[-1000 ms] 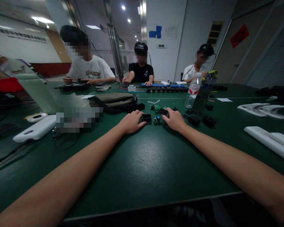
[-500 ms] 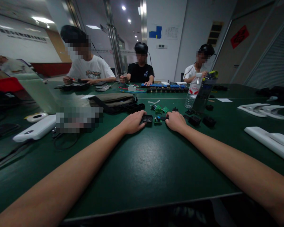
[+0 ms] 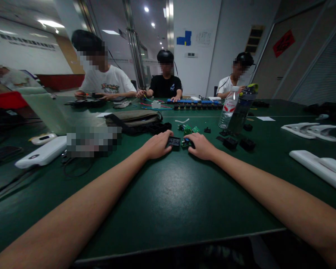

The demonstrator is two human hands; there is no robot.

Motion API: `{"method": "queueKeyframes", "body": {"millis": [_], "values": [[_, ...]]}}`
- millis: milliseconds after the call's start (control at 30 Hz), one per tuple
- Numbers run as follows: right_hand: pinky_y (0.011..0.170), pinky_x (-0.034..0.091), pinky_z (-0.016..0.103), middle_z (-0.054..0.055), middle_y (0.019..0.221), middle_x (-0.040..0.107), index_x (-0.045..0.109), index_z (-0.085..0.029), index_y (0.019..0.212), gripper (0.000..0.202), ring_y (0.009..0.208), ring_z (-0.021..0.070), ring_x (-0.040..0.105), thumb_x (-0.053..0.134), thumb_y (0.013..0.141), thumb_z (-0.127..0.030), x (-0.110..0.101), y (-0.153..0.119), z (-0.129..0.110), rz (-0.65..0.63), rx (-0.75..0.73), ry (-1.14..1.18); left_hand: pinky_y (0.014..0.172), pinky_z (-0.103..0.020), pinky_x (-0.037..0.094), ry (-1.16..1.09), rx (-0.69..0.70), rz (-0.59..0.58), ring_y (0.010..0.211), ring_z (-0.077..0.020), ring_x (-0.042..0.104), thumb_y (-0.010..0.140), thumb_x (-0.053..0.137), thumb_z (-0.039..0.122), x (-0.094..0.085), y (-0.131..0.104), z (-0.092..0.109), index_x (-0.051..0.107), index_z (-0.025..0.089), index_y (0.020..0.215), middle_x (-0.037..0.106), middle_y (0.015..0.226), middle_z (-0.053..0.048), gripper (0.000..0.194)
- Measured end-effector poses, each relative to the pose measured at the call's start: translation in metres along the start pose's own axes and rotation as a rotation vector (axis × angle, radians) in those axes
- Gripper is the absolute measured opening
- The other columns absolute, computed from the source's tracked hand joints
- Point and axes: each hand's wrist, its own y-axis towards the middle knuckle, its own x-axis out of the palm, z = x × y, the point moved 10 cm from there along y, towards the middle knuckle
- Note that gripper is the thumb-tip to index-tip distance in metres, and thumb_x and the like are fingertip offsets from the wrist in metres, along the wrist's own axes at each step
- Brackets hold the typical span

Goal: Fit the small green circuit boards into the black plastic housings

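My left hand point(image 3: 157, 144) is closed on the left side of a small black open case point(image 3: 174, 142), which rests on the green table. Just right of the case, my right hand point(image 3: 201, 145) has its fingers closed on a small green circuit board point(image 3: 185, 142) with a blue part. More green circuit boards point(image 3: 188, 129) lie right behind it. Farther to the right sit a black case point(image 3: 230, 143) and another black case point(image 3: 247, 144). A small black piece point(image 3: 207, 130) lies behind my right hand.
A clear bottle point(image 3: 229, 108) and a dark bottle point(image 3: 240, 112) stand at the back right. A strapped bag point(image 3: 134, 117) lies back left, a white device point(image 3: 42, 152) at left, white parts point(image 3: 319, 168) at right. Three people sit across the table point(image 3: 179, 209).
My right hand has moved left onto the circuit board, away from a dark piece. My left hand has stayed, and the case in it is tilted slightly more toward me.
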Motion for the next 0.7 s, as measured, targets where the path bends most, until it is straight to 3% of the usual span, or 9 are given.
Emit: {"method": "queueKeyframes", "body": {"millis": [300, 700], "values": [[0.096, 0.045, 0.039, 0.012, 0.109, 0.069, 0.064, -0.015, 0.118, 0.036, 0.104, 0.0243, 0.062, 0.064, 0.082, -0.020, 0.000, -0.002, -0.013, 0.008, -0.129, 0.093, 0.091, -0.039, 0.050, 0.043, -0.038, 0.036, 0.103, -0.0282, 0.064, 0.083, 0.054, 0.028, -0.007, -0.002, 0.002, 0.045, 0.018, 0.121, 0.064, 0.111, -0.012, 0.040], [0.094, 0.047, 0.038, 0.011, 0.108, 0.068, 0.063, -0.016, 0.119, 0.037, 0.103, 0.0238, 0.061, 0.065, 0.083, -0.023, 0.002, -0.003, -0.013, 0.010, -0.140, 0.085, 0.092, -0.037, 0.051, 0.017, 0.041, 0.066, 0.106, -0.0260, 0.063, 0.081, 0.057, 0.022, -0.011, -0.002, 0.010, 0.046, 0.018, 0.121, 0.061, 0.117, -0.010, 0.042]]}}
